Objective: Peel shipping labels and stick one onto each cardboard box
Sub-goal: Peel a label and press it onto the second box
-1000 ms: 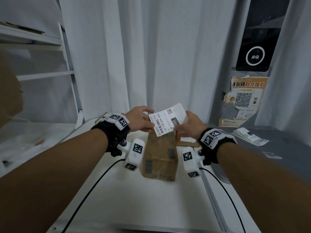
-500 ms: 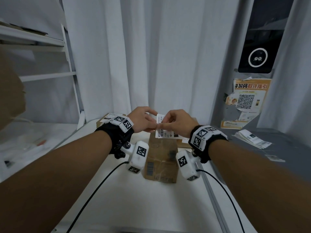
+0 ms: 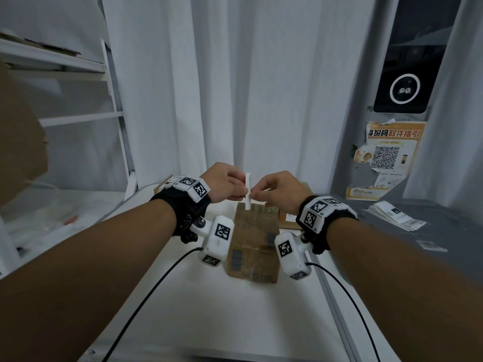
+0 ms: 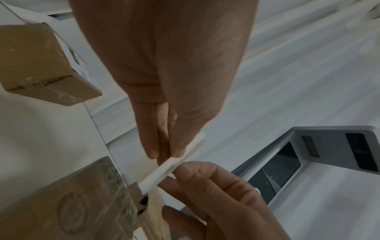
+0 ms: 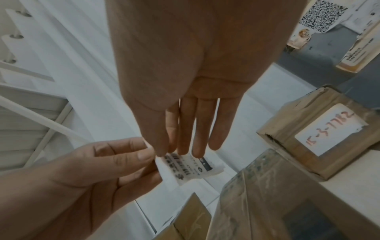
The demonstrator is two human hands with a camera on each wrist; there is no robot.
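Both hands hold one white shipping label (image 3: 247, 190) edge-on in the air above a brown cardboard box (image 3: 253, 246) on the white table. My left hand (image 3: 241, 190) pinches the label's left side between thumb and fingers. From the right, my right hand (image 3: 255, 196) pinches the same label. The right wrist view shows the label's printed barcode face (image 5: 189, 167) under my right fingertips (image 5: 183, 149). In the left wrist view the label (image 4: 174, 164) looks like two thin layers, slightly parted at the end.
A second box (image 3: 167, 182) sits behind my left wrist. A third box (image 5: 320, 129) with a hand-written white sticker stands at the back right. A stack of labels (image 3: 394, 215) lies on the grey counter (image 3: 444, 231). White curtains hang behind; shelves stand at the left.
The label faced the camera a second ago and is now turned edge-on. My right hand has shifted from its right edge to close beside my left hand.
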